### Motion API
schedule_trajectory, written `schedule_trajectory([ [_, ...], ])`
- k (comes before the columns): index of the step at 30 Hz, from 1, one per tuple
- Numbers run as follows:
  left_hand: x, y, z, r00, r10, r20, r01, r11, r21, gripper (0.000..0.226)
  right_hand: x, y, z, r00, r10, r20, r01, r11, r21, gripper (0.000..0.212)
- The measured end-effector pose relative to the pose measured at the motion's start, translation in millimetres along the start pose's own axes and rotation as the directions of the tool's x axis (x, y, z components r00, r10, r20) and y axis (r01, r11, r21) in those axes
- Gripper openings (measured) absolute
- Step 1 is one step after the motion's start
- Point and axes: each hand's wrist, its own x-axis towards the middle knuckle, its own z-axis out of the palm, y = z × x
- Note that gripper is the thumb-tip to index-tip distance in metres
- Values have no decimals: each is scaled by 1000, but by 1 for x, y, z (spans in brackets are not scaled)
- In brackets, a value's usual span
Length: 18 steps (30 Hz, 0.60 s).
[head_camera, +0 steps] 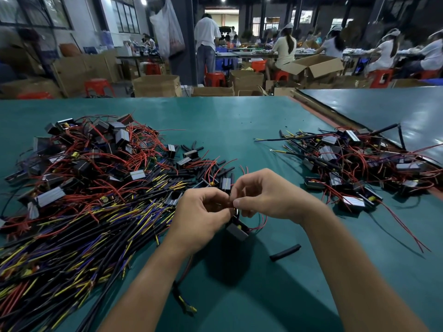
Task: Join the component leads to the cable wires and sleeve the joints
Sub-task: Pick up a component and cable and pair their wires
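Green matting (pixel 239 130) covers your bench, and other workers sit at tables well behind it. Stock is laid out by stage. On your left, a heap of unjoined components (pixel 96 149) with red leads lies over a fan of black cables (pixel 72 236), whose yellow and purple wire ends face the centre for easy reach. Short black sleeves (pixel 215 167) are scattered just beyond your hands. The pile of assemblies (pixel 359 164) on your right appears to be finished work, kept well apart from raw stock. Your left hand (pixel 203 212) and right hand (pixel 266 195) meet above the matting, fingers curled, each pinching the joint (pixel 232 206) between thumb and forefinger; a red lead appears to meet a cable wire there, though which wire is too small to tell. The component (pixel 237 232) sits directly below your fingers, and whether it touches the matting cannot be told. Its cable (pixel 178 293) trails under your left forearm, out of the working zone. One loose sleeve (pixel 285 252) lies near your right wrist, probably staged for this joint
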Motion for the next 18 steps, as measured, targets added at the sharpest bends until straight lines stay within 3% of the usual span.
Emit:
schedule_trajectory([
  [4,0,2,0,1000,0,25,3,995,-97,18,2,1,2,1000,21,0,-20,997,75,14],
  [18,3,2,-2,994,-54,-98,41,991,-131,11,4,7,3,1000,-6,3,5,990,139,16],
])
